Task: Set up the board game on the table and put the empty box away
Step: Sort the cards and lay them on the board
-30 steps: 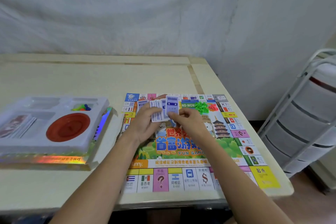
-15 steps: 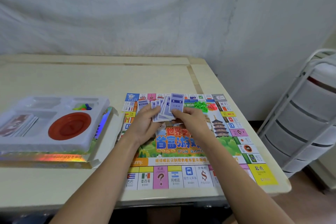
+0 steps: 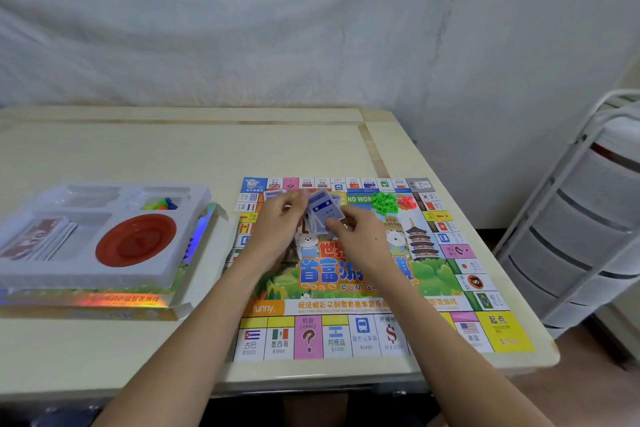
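Compared with a second ago, both hands have drawn the fanned blue cards closer together and tilted them, so the spread that was wide now looks bunched into a looser, overlapping stack. Fingers of the left hand (image 3: 280,218) curl around the left side of the small blue-backed paper cards (image 3: 323,213), while the right hand (image 3: 360,236) pinches the stack's lower right corner between thumb and fingertips; both hands are closed on the cards and hold them just above the upper middle of the colourful square game board (image 3: 363,291). That board lies unfolded and flat on the right part of the pale cream tabletop (image 3: 173,152), so this step looks done. Near its far edge sit a little heap of green plastic houses (image 3: 385,203) and, touching it on the right, a smaller heap of red plastic pieces (image 3: 406,201), already unpacked. To the left, well apart from the hands, the white moulded plastic tray (image 3: 104,274) rests on the shiny holographic cardboard game box (image 3: 114,302). It still carries a round red plastic dish (image 3: 135,240), a pile of reddish-brown cards (image 3: 38,241) and a few small bright pawns (image 3: 162,203). By my judgement the setup is roughly half finished: the blue cards need laying down, the tray needs emptying, and the box is not yet put away.
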Demonstrator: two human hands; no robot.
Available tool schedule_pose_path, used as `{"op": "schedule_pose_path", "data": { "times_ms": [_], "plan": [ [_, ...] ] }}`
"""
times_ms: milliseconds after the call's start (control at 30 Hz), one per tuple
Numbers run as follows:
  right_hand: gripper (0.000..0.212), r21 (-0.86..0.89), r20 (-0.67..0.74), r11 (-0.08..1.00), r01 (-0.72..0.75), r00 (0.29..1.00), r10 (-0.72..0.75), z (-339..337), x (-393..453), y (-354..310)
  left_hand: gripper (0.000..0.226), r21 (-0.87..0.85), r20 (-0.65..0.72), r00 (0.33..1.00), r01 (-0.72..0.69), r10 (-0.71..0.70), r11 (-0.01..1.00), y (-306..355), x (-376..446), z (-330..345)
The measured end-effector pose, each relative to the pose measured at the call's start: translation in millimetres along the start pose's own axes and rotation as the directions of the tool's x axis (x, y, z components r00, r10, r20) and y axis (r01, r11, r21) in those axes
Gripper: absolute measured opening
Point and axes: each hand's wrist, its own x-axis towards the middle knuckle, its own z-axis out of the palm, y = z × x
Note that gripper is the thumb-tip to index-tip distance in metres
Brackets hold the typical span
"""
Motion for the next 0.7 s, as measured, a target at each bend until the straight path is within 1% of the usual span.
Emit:
{"op": "schedule_pose_path", "data": {
  "times_ms": [100, 133, 200, 300, 467, 600, 700],
  "plan": [
    [0.007, -0.130, 0.106, 0.992, 0.006, 0.994, 0.008, 6, -3, 5, 0.032, 0.276, 0.011, 0.998, -0.056, 0.055, 0.960, -15, 1, 2],
    [0.005, -0.166, 0.123, 0.986, 0.016, 0.992, 0.004, 7, -5, 5, 0.030, 0.324, 0.014, 0.996, -0.083, 0.083, 0.942, -20, 1, 2],
    [0.010, -0.201, 0.110, 0.979, 0.044, 0.994, -0.023, 7, -6, 4, 0.027, 0.344, 0.019, 0.992, -0.123, 0.124, 0.931, -25, 1, 2],
    [0.016, -0.165, 0.077, 0.985, 0.042, 0.997, -0.029, 6, -4, 2, 0.025, 0.333, 0.015, 0.989, -0.147, 0.150, 0.932, -26, -1, 0],
    [0.020, -0.238, 0.079, 0.969, 0.061, 0.996, -0.043, 6, -1, 5, 0.023, 0.371, 0.035, 0.976, -0.212, 0.214, 0.904, -24, -5, 0],
    [0.020, -0.241, 0.084, 0.969, 0.056, 0.996, -0.037, 8, 0, 5, 0.023, 0.404, 0.081, 0.968, -0.250, 0.238, 0.880, -22, -5, -4],
    [0.010, -0.196, 0.105, 0.980, 0.024, 0.995, -0.004, 11, 10, -6, 0.021, 0.419, 0.058, 0.977, -0.212, 0.206, 0.883, -15, 3, -13]
  ]
}}
